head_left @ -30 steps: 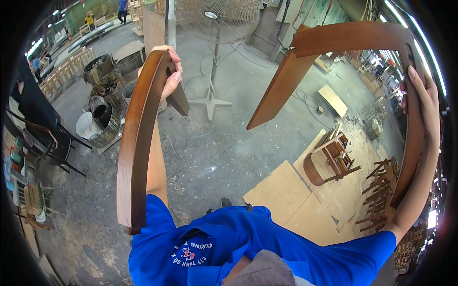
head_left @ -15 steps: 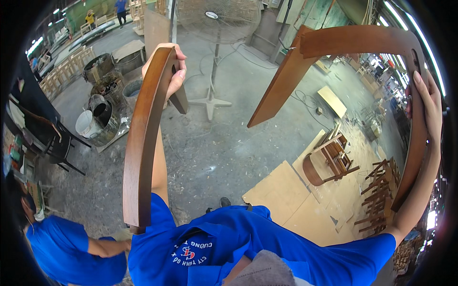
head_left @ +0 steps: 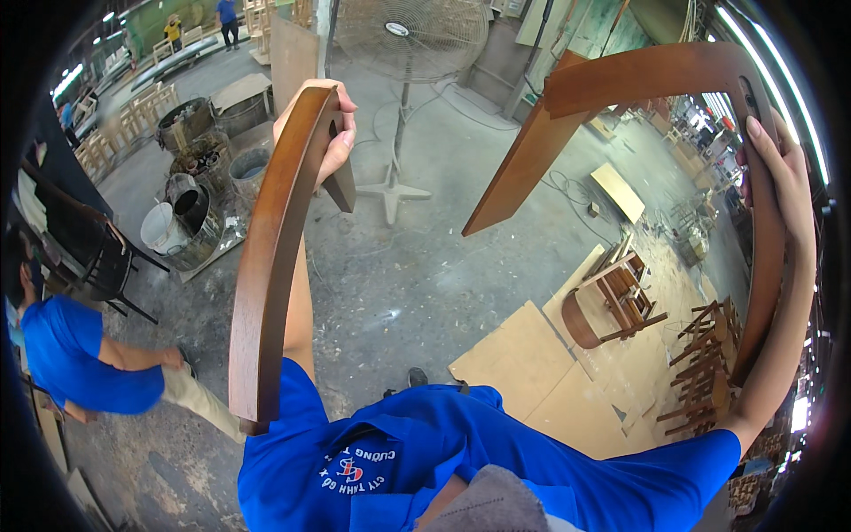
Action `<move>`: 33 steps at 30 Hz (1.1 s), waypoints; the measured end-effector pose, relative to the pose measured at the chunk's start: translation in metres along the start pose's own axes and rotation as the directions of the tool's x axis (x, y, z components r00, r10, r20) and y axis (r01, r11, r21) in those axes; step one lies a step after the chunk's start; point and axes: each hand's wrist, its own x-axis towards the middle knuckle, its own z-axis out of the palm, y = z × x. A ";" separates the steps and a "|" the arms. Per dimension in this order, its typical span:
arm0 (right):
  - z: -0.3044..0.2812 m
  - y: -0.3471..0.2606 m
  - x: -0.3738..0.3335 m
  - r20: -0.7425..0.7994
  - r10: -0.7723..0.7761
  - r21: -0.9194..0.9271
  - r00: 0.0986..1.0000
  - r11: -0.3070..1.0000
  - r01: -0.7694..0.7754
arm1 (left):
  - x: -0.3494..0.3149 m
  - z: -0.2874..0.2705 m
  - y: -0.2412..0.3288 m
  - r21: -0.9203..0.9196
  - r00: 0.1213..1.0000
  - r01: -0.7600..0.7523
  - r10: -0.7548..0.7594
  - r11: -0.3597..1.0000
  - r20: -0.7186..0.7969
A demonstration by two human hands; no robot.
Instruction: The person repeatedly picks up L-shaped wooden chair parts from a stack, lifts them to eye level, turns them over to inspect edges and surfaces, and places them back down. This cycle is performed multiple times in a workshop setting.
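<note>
My left hand [head_left: 337,146] is wrapped round a curved brown wooden piece [head_left: 279,257], held up with its lower end near my left shoulder. A short dark length of wood [head_left: 341,191] shows just beyond those fingers. My right hand [head_left: 784,168] is closed on a second curved wooden piece [head_left: 647,75], beside its oval slot. That piece arches over the top right, and one end runs down along my forearm. A flat brown wooden strip [head_left: 523,164] slants down from its other end; I cannot tell whether the two are joined.
A pedestal fan [head_left: 396,189] stands ahead. Drums and buckets [head_left: 191,217] are at the left, near a dark chair [head_left: 106,266]. A person in blue [head_left: 89,355] is at lower left. Wooden frames [head_left: 612,301] lie on boards [head_left: 514,355] at right, with stacked chairs [head_left: 705,381] beyond.
Both hands keep their grips. The right piece has shifted slightly left and up, and the left hand slightly right. The person in blue has moved further left.
</note>
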 end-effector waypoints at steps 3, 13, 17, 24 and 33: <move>0.006 -0.002 0.007 0.014 -0.040 0.019 0.999 0.999 0.040 | 0.001 0.002 0.003 -0.005 1.000 0.004 -0.004 1.000 0.006; 0.027 -0.017 0.072 0.168 -0.266 -0.036 0.949 0.961 0.275 | 0.004 0.032 0.019 0.051 0.999 0.043 -0.043 0.998 -0.014; 0.042 -0.017 0.094 0.197 -0.342 0.039 0.919 0.939 0.341 | -0.001 0.044 0.029 0.071 0.999 0.046 -0.045 0.996 -0.007; 0.065 0.016 0.113 0.342 -0.279 0.317 0.897 0.933 0.170 | -0.017 0.043 0.044 0.013 0.999 0.033 -0.033 0.999 0.001; 0.107 0.068 0.108 0.132 -0.258 0.269 0.957 0.939 0.215 | -0.017 0.047 0.064 0.011 0.990 0.136 -0.137 0.991 0.044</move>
